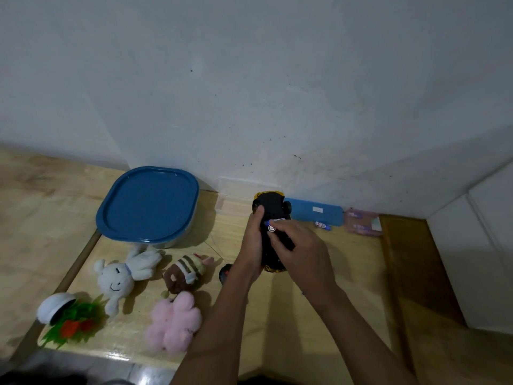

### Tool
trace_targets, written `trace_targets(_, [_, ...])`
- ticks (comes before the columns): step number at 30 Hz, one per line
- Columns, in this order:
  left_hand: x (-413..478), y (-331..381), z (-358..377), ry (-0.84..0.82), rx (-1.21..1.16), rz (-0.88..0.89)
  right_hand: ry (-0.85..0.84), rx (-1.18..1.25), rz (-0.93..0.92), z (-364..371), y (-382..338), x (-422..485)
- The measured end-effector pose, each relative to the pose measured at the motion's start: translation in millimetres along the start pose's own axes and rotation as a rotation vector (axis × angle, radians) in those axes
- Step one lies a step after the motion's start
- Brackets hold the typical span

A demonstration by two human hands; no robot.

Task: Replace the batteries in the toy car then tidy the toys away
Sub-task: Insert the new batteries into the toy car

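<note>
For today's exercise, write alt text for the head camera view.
Both hands hold an upturned toy car; the right hand presses a battery into its underside. Plush toys and a blue lidded box lie left.

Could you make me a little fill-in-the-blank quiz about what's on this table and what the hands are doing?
1. The left hand holds the toy car with its ____ side facing up.
2. The right hand presses a ____ into the car.
3. The storage box has a ____ lid.
4. The plush nearest the camera is ____.

Missing words: bottom; battery; blue; pink
</note>
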State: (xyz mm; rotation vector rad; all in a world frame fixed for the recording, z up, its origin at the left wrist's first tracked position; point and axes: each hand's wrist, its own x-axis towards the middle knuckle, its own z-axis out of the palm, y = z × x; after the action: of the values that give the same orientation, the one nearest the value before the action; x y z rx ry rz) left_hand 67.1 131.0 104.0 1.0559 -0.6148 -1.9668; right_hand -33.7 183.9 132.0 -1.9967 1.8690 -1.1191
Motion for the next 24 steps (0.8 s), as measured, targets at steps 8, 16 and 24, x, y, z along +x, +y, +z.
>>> trace_targets(8, [-10, -3, -4, 0.015, -0.037, 0.033, -0.026, 0.013, -0.032, 0, -11, -8])
trace_targets(16, [-16, -4, -8, 0.003, -0.122, 0.016, -0.068, 0.091, 0.087, 7, -17, -16])
trace_targets(24, [-21, -6, -6, -0.006, -0.145, 0.001, -0.018, -0.111, 0.122, 11, -13, -19])
